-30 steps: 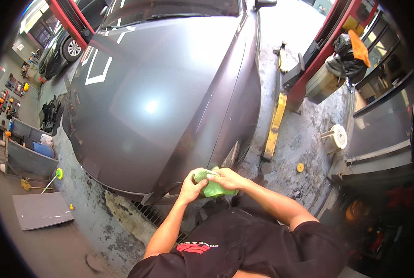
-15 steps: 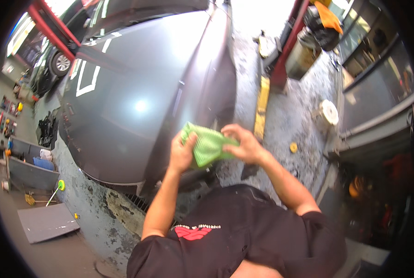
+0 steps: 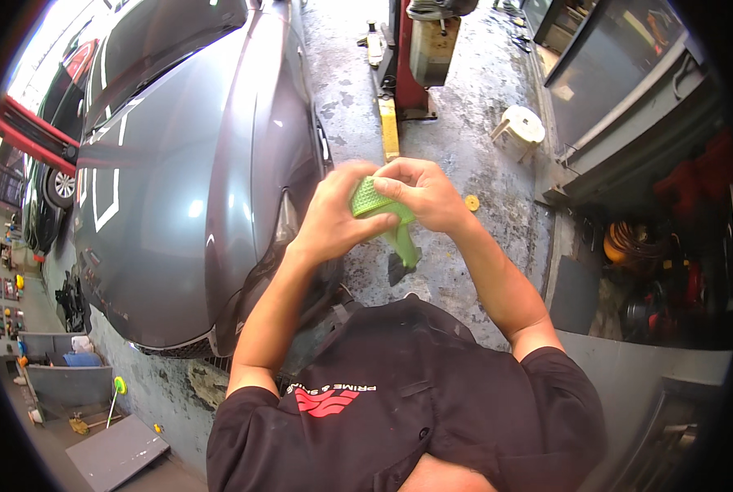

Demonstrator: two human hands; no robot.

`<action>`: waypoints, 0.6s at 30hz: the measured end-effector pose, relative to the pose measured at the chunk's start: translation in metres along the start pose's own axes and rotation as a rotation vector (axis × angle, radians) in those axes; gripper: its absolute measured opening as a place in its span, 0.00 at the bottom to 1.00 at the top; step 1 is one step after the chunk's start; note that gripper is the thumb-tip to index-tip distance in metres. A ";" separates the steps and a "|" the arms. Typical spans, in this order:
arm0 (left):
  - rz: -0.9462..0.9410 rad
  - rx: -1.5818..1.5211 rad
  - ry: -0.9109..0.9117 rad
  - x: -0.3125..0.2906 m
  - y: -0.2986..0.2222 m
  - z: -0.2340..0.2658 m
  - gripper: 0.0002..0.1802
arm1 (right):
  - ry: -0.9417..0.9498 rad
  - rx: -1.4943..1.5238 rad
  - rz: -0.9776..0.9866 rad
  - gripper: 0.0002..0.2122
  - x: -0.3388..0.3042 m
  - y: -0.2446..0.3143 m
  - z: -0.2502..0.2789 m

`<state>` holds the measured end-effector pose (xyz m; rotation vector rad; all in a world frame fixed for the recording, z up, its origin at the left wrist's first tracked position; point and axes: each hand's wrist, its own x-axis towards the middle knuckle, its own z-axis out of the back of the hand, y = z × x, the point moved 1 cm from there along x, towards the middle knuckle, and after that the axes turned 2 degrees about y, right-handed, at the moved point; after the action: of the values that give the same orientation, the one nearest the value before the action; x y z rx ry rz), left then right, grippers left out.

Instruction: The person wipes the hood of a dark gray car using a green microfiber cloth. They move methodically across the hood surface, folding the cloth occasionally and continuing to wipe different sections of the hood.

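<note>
A bright green textured cloth (image 3: pixel 370 197) is bunched between my two hands, in front of my chest. My left hand (image 3: pixel 338 211) grips its left side, fingers over the top and thumb underneath. From the right, my right hand (image 3: pixel 424 194) pinches the cloth near its top. A loose tail of the cloth hangs down below my hands. Just left of my hands stands a dark grey car (image 3: pixel 166 197), its bonnet glossy with light reflections. The car's headlight (image 3: pixel 285 220) is close to my left wrist.
Beyond my hands a yellow lift arm (image 3: pixel 389 129) joins a red post (image 3: pixel 416 98). A white stool (image 3: pixel 521 127) and a yellow disc (image 3: pixel 471 202) are on the worn floor to the right. A grey board (image 3: pixel 119 453) lies at the lower left.
The view has swung right, so the car sits further left. The cloth, spread between my hands before, is now bunched up, and my hands are closer together.
</note>
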<state>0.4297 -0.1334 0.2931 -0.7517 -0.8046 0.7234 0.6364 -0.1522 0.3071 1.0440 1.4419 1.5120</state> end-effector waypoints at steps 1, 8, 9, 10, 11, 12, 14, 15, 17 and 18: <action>0.126 -0.099 0.100 0.007 -0.005 -0.013 0.31 | 0.010 0.022 -0.022 0.15 -0.009 0.003 0.010; 0.181 -0.262 0.284 0.045 -0.026 -0.047 0.13 | 0.144 -0.129 -0.035 0.20 -0.083 0.008 0.094; 0.131 -0.265 0.268 0.049 -0.027 -0.050 0.12 | 0.109 -0.242 -0.090 0.18 -0.091 0.012 0.105; 0.014 -0.183 0.179 0.053 -0.027 -0.052 0.15 | 0.076 -0.356 -0.143 0.16 -0.097 0.017 0.115; -0.054 -0.087 0.123 0.056 -0.027 -0.054 0.16 | 0.046 -0.455 -0.135 0.15 -0.103 0.025 0.123; -0.096 0.103 0.092 0.058 -0.025 -0.057 0.17 | -0.020 -0.440 -0.173 0.13 -0.110 0.035 0.131; -0.174 0.356 0.045 0.057 -0.015 -0.067 0.19 | -0.127 -0.464 -0.099 0.11 -0.124 0.054 0.143; -0.156 0.446 0.027 0.055 -0.004 -0.075 0.20 | -0.159 -0.511 -0.019 0.10 -0.132 0.061 0.149; -0.021 0.400 0.106 0.047 0.025 -0.093 0.21 | -0.144 -0.438 0.020 0.10 -0.148 0.059 0.161; 0.047 0.420 0.130 0.041 0.044 -0.104 0.20 | -0.164 -0.489 -0.011 0.10 -0.155 0.051 0.169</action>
<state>0.5244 -0.1087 0.2229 -0.4335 -0.4941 0.8433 0.8491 -0.2395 0.3539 0.8315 0.8971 1.6190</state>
